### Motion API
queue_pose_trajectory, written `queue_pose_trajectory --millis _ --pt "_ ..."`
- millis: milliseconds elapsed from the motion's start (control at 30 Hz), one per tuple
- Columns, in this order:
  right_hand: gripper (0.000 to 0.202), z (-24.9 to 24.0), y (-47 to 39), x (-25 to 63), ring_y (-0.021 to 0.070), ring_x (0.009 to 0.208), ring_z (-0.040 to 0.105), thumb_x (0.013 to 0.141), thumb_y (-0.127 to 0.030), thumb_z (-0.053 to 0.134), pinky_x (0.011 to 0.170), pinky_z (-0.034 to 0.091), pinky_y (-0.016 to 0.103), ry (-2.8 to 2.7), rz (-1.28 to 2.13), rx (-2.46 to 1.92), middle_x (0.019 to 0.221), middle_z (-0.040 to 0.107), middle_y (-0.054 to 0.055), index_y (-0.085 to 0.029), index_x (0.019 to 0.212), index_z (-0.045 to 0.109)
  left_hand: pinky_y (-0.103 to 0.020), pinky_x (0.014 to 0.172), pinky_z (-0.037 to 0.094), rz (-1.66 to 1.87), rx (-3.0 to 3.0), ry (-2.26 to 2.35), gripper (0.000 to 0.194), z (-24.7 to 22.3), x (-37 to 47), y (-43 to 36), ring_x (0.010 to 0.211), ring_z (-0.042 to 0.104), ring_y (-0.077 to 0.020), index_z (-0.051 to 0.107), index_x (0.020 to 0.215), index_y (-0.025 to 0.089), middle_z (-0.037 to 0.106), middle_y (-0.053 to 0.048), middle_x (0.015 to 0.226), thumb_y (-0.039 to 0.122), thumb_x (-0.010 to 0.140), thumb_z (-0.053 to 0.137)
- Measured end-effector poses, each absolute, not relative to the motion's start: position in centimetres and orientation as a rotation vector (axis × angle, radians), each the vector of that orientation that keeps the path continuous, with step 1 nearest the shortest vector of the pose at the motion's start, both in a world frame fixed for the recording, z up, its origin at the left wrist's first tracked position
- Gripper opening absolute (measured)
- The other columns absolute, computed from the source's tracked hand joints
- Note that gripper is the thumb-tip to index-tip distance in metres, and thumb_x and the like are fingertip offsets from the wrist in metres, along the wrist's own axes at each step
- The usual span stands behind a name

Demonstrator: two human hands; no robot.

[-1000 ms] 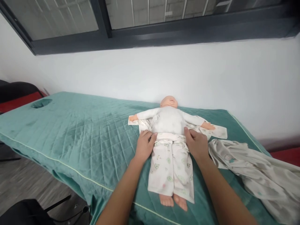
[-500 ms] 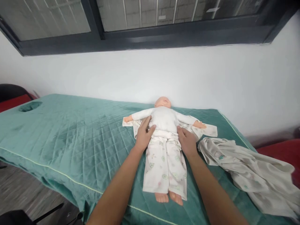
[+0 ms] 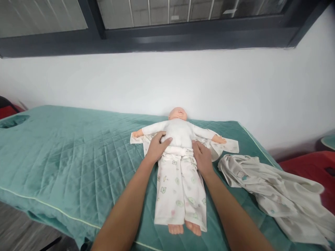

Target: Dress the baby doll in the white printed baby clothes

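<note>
A baby doll (image 3: 178,113) lies on its back on the green quilted cover, arms spread, head toward the wall. It wears a white long-sleeved top (image 3: 179,131) and white printed trousers (image 3: 171,191), with bare feet showing below the cuffs. An open printed garment (image 3: 231,145) lies spread beneath its arms and torso. My left hand (image 3: 156,148) rests at the doll's side by the waist, thumb and fingers apart. On the other side my right hand (image 3: 202,157) is closed at the trousers' waistband, its fingertips pinching fabric there.
A crumpled pale cloth (image 3: 274,191) lies to the right on the green cover (image 3: 78,150). Behind are a white wall (image 3: 146,83) and a dark window frame (image 3: 157,40). A red chair (image 3: 314,170) stands at the right edge.
The view has shifted slightly, so the doll and bed appear a little further left. Both hands remain at the doll's waist, with my left fingers slightly more bent.
</note>
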State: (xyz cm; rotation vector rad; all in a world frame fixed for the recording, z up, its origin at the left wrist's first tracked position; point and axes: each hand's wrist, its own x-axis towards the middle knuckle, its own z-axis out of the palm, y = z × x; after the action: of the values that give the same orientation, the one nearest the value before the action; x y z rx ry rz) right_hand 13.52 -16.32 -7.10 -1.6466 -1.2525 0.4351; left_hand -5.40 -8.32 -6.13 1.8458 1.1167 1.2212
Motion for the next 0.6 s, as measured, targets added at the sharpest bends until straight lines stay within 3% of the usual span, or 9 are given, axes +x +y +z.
queue_pose_trajectory --millis 167,233,300,400,500,600 --pt "0.039 -7.9 -15.6 13.9 0.0179 0.072 0.048 0.092 -0.055 0.044 0.069 0.037 0.031 -1.204 0.376 -1.629 0.071 0.053 -0.001 -0.022 0.071 0.046 -0.031 0.092 0.048 1.366 1.791 1.051 0.024 -6.4 -5.2 -8.2 0.101 0.061 -0.0182 0.062 0.103 0.021 0.066 -0.004 0.106 0.037 0.085 0.062" --pt "0.034 -8.4 -15.3 14.2 0.0196 0.082 0.054 0.089 -0.055 0.05 0.078 0.042 0.033 -1.146 0.311 -1.577 0.087 0.061 0.003 -0.022 0.086 0.055 -0.034 0.1 0.046 1.477 1.8 1.064 0.029 -6.6 -5.1 -8.3 0.113 0.059 -0.0199 0.062 0.109 0.021 0.064 -0.007 0.118 0.037 0.085 0.063" --pt "0.042 -8.7 -15.0 14.3 0.0222 0.102 0.057 0.087 -0.056 0.054 0.092 0.044 0.037 -1.117 0.287 -1.516 0.114 0.062 0.009 -0.02 0.109 0.058 -0.037 0.107 0.043 1.52 1.801 1.101 0.034 -6.6 -5.0 -8.6 0.123 0.055 -0.022 0.062 0.115 0.021 0.06 -0.01 0.13 0.037 0.085 0.064" --pt "0.06 -8.6 -15.0 14.2 0.0245 0.131 0.045 0.089 -0.058 0.049 0.111 0.035 0.043 -1.177 0.393 -1.468 0.144 0.048 0.012 -0.02 0.136 0.05 -0.04 0.114 0.038 1.401 1.752 1.148 0.042 -6.2 -5.1 -9.0 0.129 0.052 -0.0232 0.06 0.125 0.02 0.058 -0.009 0.138 0.039 0.088 0.06" --pt "0.065 -8.2 -15.1 14.0 0.0238 0.139 0.039 0.092 -0.061 0.043 0.12 0.025 0.044 -1.277 0.504 -1.41 0.149 0.046 0.011 -0.019 0.14 0.052 -0.04 0.117 0.034 1.242 1.709 1.169 0.044 -5.5 -5.1 -9.5 0.131 0.051 -0.0239 0.06 0.129 0.02 0.059 -0.008 0.138 0.042 0.092 0.053" --pt "0.071 -8.0 -15.1 13.9 0.0252 0.139 0.04 0.09 -0.067 0.044 0.121 0.024 0.044 -1.289 0.557 -1.38 0.147 0.049 0.012 -0.015 0.137 0.056 -0.04 0.117 0.035 1.16 1.695 1.153 0.044 -4.8 -5.2 -9.9 0.13 0.052 -0.025 0.063 0.128 0.02 0.061 -0.006 0.136 0.044 0.094 0.048"
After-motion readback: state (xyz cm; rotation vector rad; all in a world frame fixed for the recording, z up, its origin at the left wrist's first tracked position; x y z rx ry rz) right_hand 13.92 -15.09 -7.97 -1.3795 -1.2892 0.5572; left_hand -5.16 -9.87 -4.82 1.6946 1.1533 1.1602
